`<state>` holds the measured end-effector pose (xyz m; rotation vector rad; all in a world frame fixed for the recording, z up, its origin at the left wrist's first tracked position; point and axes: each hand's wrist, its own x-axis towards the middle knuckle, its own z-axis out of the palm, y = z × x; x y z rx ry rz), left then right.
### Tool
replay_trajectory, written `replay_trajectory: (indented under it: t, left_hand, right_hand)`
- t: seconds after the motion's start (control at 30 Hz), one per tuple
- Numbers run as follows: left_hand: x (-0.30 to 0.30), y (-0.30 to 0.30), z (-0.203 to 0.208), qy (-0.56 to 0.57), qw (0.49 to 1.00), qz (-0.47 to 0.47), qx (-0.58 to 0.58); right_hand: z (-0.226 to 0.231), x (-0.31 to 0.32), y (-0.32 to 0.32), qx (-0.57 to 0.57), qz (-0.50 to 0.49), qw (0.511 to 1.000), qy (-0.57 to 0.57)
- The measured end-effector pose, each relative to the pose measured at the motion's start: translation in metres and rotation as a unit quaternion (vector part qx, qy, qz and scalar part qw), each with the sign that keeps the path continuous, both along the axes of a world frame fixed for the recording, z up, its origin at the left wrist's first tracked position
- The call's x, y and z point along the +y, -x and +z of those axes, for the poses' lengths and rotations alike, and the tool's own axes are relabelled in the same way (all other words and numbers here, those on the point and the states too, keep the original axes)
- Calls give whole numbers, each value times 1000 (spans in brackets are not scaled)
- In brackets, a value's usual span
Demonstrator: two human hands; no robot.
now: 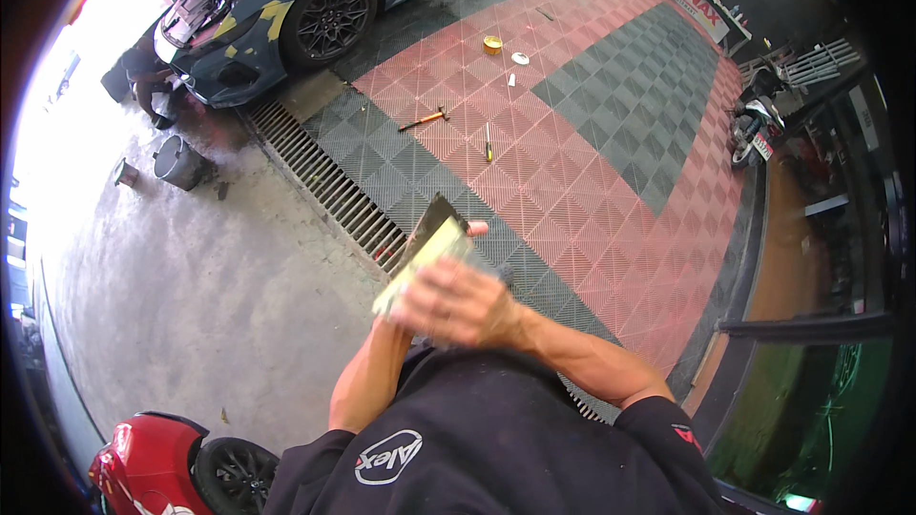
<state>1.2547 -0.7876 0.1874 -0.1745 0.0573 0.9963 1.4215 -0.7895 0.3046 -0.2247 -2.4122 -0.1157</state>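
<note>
Right hand: my right hand (456, 303), blurred at the middle of the frame, lies across a flat pale pad (420, 262); fingers curled over it, though how firmly I cannot tell.
Left hand: my left hand is hidden behind the right; only its forearm (367, 377) rises from the lower edge, so its grip cannot be told.
Pad: a thin rectangular piece, pale on one face and dark on the other, tilted upward just above my hands, with a pink fingertip (477, 227) at its top corner.
Floor below: a metal drain grate (329, 181) runs diagonally beside red and grey tiles (582, 162).
Risk: I judge a loose hold could drop the pad onto the grate.
Farther out: a hammer (425, 119) and a screwdriver (489, 143) lie on the tiles, a trip hazard as I see it.
Upper left: a grey car (315, 0), hood up, with a person crouching (143, 81) at its nose.
</note>
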Motion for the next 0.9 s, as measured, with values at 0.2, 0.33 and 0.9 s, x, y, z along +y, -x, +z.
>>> replay_trajectory:
  t: [0.2, 0.33, 0.9]
  left_hand:
    - [-54, -14, 99, -58, 883, -28, 465]
    - [-52, -29, 137, -57, 918, 95, 381]
    - [-67, -79, 228, -172, 800, 286, 499]
  right_hand:
    - [45, 110, -14, 556, -186, 478, 654]
    - [16, 127, -63, 467, 278, 302, 784]
    - [99, 65, -19, 351, 400, 437, 725]
